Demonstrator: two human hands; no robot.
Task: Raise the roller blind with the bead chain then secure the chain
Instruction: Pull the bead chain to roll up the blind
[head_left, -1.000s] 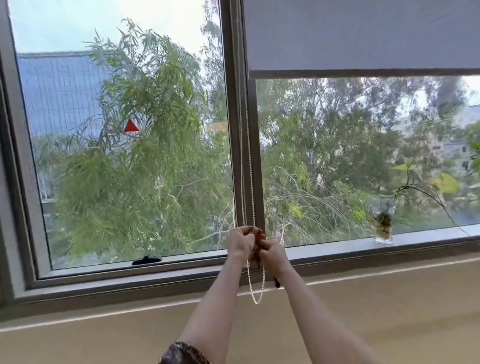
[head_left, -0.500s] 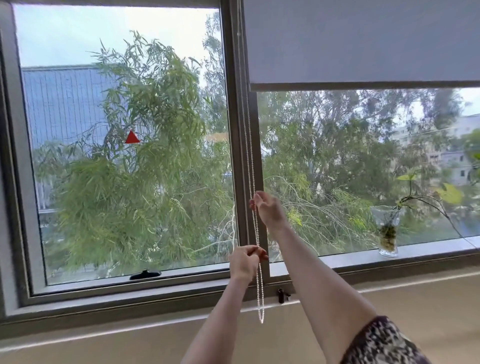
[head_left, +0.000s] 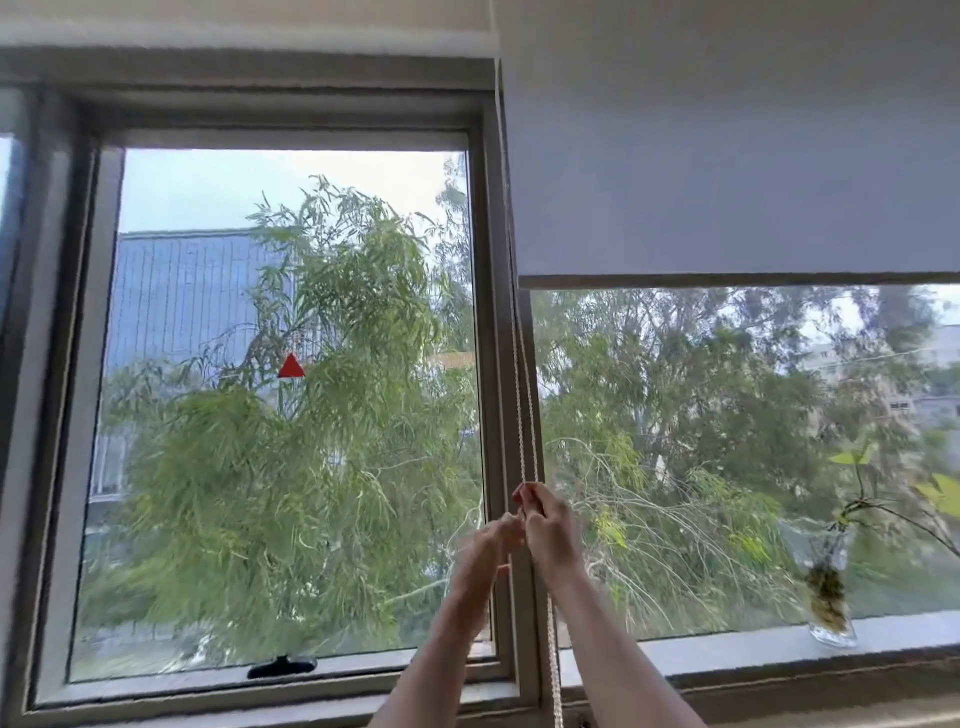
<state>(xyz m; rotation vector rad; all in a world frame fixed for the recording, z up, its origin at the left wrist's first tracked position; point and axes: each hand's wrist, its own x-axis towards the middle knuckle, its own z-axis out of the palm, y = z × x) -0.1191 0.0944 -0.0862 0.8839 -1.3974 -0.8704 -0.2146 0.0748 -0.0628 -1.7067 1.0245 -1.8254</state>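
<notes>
A grey roller blind (head_left: 727, 171) covers the upper part of the right window pane; its bottom bar (head_left: 727, 280) hangs a little above mid-height. The white bead chain (head_left: 522, 395) runs down along the centre mullion. My right hand (head_left: 545, 525) grips the chain about level with the lower third of the pane. My left hand (head_left: 488, 551), blurred, is just below and to the left, fingers curled at the chain. Below the hands the chain (head_left: 553, 670) hangs down to the sill.
A glass vase with a trailing plant (head_left: 828, 597) stands on the sill (head_left: 727, 644) at the right. The left window has a black latch (head_left: 283, 666) at its bottom frame. A small dark chain clip (head_left: 584, 721) sits on the wall below the mullion.
The view has tilted upward. My left hand has risen to meet the right hand on the chain. The blind's bottom bar appears about where it was on the window.
</notes>
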